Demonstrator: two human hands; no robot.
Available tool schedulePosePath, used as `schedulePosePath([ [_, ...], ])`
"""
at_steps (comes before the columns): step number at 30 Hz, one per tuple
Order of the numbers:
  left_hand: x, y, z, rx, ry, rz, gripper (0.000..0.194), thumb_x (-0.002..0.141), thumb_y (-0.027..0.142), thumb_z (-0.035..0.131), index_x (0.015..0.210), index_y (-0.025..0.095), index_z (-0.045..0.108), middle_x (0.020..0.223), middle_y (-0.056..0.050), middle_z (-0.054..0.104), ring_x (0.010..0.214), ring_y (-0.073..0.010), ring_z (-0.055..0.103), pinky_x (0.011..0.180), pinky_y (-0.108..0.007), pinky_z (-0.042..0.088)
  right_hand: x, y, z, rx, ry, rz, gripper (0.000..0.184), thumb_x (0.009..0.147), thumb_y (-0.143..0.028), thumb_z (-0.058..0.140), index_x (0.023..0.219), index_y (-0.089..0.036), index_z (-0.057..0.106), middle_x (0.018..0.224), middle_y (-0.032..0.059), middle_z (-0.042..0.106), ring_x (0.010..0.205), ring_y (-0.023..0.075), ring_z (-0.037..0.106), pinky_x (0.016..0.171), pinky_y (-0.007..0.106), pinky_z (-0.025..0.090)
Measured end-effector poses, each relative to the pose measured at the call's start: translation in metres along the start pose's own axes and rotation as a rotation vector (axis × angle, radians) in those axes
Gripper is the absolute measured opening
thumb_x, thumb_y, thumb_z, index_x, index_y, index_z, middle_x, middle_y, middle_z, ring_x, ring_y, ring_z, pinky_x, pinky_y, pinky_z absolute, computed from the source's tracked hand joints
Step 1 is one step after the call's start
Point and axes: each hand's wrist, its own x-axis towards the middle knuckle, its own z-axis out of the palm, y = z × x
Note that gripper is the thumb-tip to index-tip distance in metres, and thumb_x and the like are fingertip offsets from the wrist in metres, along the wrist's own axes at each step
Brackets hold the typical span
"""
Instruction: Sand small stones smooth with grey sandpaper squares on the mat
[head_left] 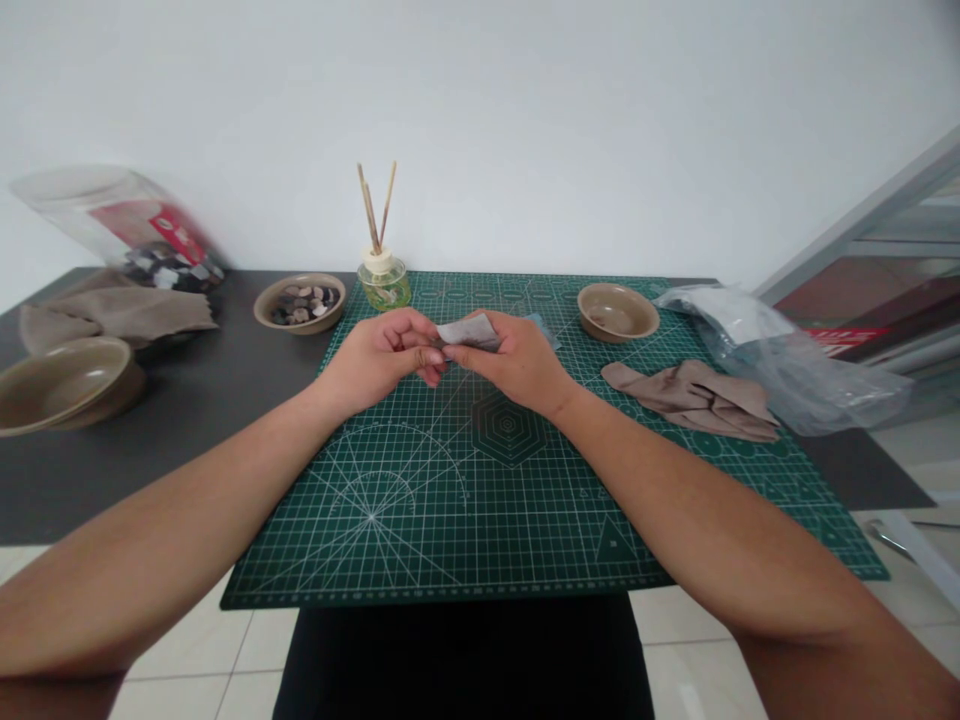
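Above the green cutting mat (420, 540), my two hands meet thumb to thumb. My right hand (517, 360) is closed on a small grey sheet (471, 330), folded or curled, with dark smudges on it. My left hand (390, 355) is pinched at the sheet's left end. Whatever sits between its thumb and fingers is hidden or too small to name. A bit of light blue material (544, 328) shows just behind my right hand.
A bowl of small dark and tan pieces (300, 300) and a reed diffuser (382, 280) stand behind on the left. At right are another bowl (619, 312), a brown cloth (697, 400) and a clear plastic bag (810, 370). Far left: a large bowl (64, 385), cloth (120, 310), bag of pieces (161, 235).
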Motion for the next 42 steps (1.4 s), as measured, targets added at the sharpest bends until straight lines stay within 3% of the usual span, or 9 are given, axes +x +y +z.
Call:
schedulePosePath([
  [6,-0.0007,-0.0009,-0.0006,0.017,-0.039,0.027,0.033,0.079,0.031,0.094,0.087,0.019,0.065,0.063,-0.001,0.076,0.055,-0.0185,0.074,0.056,-0.028,0.062,-0.0011,0.0030,0.0054,0.155,0.038,0.036,0.026,0.087,-0.043,0.084,0.084,-0.021,0.071,0.076,-0.0029,0.069,0.071,0.0142,0.058,0.067,0.028,0.044],
  [13,-0.0015,0.0009,-0.0004,0.008,-0.032,0.049,0.036,0.081,0.033,0.094,0.089,0.019,0.062,0.065,0.000,0.077,0.054,-0.0171,0.074,0.054,-0.026,0.061,-0.0015,-0.0009,0.0056,0.165,0.044,0.007,0.039,0.089,-0.060,0.084,0.091,-0.022,0.074,0.082,0.0003,0.074,0.076,0.0171,0.063,0.072,0.031,0.049],
  [17,-0.0006,-0.0007,-0.0015,-0.004,-0.039,0.056,0.036,0.079,0.030,0.095,0.089,0.019,0.063,0.066,0.000,0.078,0.054,-0.0159,0.074,0.053,-0.024,0.060,-0.0009,-0.0016,0.0062,0.174,0.029,-0.010,0.036,0.091,-0.058,0.082,0.099,-0.023,0.077,0.090,0.0019,0.078,0.085,0.0193,0.068,0.079,0.033,0.052],
  [23,-0.0002,-0.0012,-0.0027,0.017,-0.049,0.059,0.035,0.080,0.033,0.095,0.089,0.019,0.064,0.066,0.000,0.078,0.054,-0.0158,0.073,0.053,-0.024,0.060,-0.0010,0.0005,0.0085,0.284,0.009,0.024,0.029,0.089,-0.049,0.084,0.097,-0.021,0.077,0.085,-0.0005,0.077,0.078,0.0158,0.065,0.074,0.030,0.051],
  [28,-0.0012,0.0004,-0.0020,0.009,-0.047,0.078,0.035,0.081,0.034,0.095,0.090,0.019,0.065,0.066,0.000,0.077,0.054,-0.0160,0.073,0.054,-0.025,0.060,-0.0008,-0.0008,0.0097,0.333,0.030,0.017,0.037,0.085,-0.056,0.089,0.094,-0.021,0.077,0.082,-0.0011,0.076,0.074,0.0149,0.064,0.072,0.030,0.051],
  [35,-0.0007,-0.0012,-0.0013,-0.007,-0.022,0.079,0.038,0.079,0.033,0.097,0.088,0.019,0.064,0.068,0.000,0.078,0.055,-0.0153,0.073,0.052,-0.024,0.059,-0.0001,0.0000,0.0090,0.271,0.019,-0.025,0.040,0.091,-0.060,0.082,0.100,-0.022,0.077,0.093,0.0016,0.080,0.085,0.0177,0.069,0.081,0.032,0.054],
  [42,-0.0009,-0.0015,-0.0019,0.015,-0.019,0.084,0.036,0.080,0.033,0.095,0.087,0.019,0.063,0.067,0.000,0.077,0.055,-0.0156,0.073,0.052,-0.024,0.059,-0.0001,-0.0008,0.0092,0.325,0.011,-0.005,0.041,0.089,-0.062,0.084,0.095,-0.022,0.075,0.085,0.0004,0.077,0.078,0.0167,0.066,0.076,0.031,0.053],
])
